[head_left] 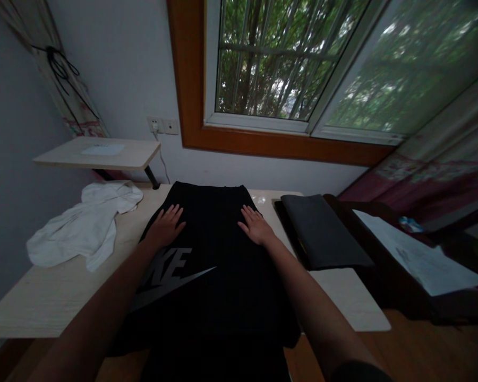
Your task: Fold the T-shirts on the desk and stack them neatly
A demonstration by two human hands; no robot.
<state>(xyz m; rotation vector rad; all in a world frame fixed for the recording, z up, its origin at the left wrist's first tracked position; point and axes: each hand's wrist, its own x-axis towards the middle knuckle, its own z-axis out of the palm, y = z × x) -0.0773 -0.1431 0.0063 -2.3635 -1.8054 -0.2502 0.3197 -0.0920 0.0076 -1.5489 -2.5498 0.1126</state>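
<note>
Black shorts [223,286] lie spread over the table, the narrow waist end toward the wall and the wide end hanging past the near edge. A large grey logo with lettering shows on their left side. My left hand [166,227] rests flat on the upper left part of the cloth, fingers spread. On the upper right part, my right hand [257,225] also lies palm down with its fingers apart. Neither hand grips the fabric. The lower part blends into dark clothing below, so its near edge is partly hard to make out.
A crumpled white cloth garment [77,223] lies on the table [27,302] at left, near a raised shelf [99,151] with a paper on it. To the right sits a dark grey folder-like item [322,231]. Beyond it are papers [418,252] on a dark surface. A window is ahead.
</note>
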